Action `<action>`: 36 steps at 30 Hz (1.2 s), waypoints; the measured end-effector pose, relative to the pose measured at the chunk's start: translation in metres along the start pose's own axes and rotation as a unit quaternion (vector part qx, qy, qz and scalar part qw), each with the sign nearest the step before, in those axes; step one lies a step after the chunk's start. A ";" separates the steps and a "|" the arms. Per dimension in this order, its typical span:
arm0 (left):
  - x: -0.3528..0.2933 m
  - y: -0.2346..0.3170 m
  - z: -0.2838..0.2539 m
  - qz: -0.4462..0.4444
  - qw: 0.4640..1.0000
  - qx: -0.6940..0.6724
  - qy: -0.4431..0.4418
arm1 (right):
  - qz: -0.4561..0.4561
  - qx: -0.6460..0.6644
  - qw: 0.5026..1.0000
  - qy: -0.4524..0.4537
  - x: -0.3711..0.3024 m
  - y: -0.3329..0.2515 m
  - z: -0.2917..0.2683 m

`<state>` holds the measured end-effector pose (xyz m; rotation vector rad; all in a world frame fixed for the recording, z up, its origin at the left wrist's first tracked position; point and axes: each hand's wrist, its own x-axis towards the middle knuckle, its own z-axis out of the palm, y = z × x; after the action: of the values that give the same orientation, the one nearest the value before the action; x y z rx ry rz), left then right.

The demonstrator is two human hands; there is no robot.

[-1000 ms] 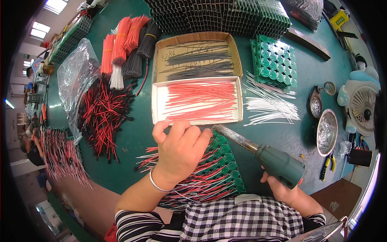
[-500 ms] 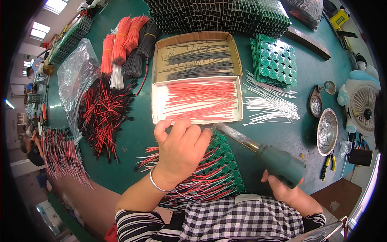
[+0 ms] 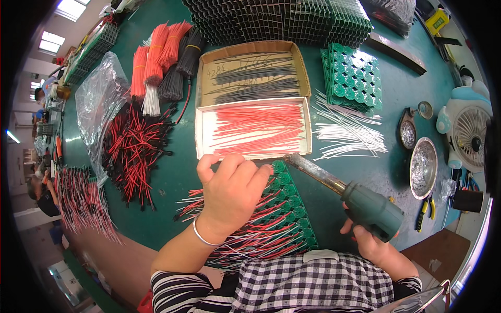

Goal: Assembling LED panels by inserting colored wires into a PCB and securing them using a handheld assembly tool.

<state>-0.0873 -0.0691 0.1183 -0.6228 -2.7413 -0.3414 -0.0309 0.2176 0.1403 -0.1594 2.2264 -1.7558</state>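
My right hand (image 3: 371,243) is wrapped round the green handle of a big soldering iron (image 3: 371,209). Its metal shaft slants up to the left, and the tip lies just above the top corner of a green circuit board panel (image 3: 295,201), apart from my left fingers. My left hand (image 3: 232,189) is closed, fingertips pinched together at that same corner; what they hold is hidden. Rows of red and white wires (image 3: 261,237) stick out from the panel, partly beneath my left wrist. Past the hand lies a white box (image 3: 200,130) of loose red wires (image 3: 258,125).
A cardboard box (image 3: 206,70) holds black wires. White wires (image 3: 352,136) and stacked green panels (image 3: 355,78) lie right of it. Farther right are a metal dish (image 3: 424,169), pliers (image 3: 424,214) and a fan (image 3: 469,133). Red-black wires (image 3: 136,151) are heaped at left beside a plastic bag (image 3: 99,99).
The soldering iron has shifted slightly right and up, its tip moving away from my left fingertips. My left hand stays almost in place at the panel's corner.
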 end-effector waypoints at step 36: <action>-0.007 0.006 0.002 0.030 0.999 -0.011 0.008 | 0.074 -0.050 0.995 -0.042 -0.021 0.006 -0.006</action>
<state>-0.0795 -0.0660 0.1154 -0.7020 -2.7008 -0.3604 -0.0127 0.2306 0.1392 -0.0851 2.2061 -1.5335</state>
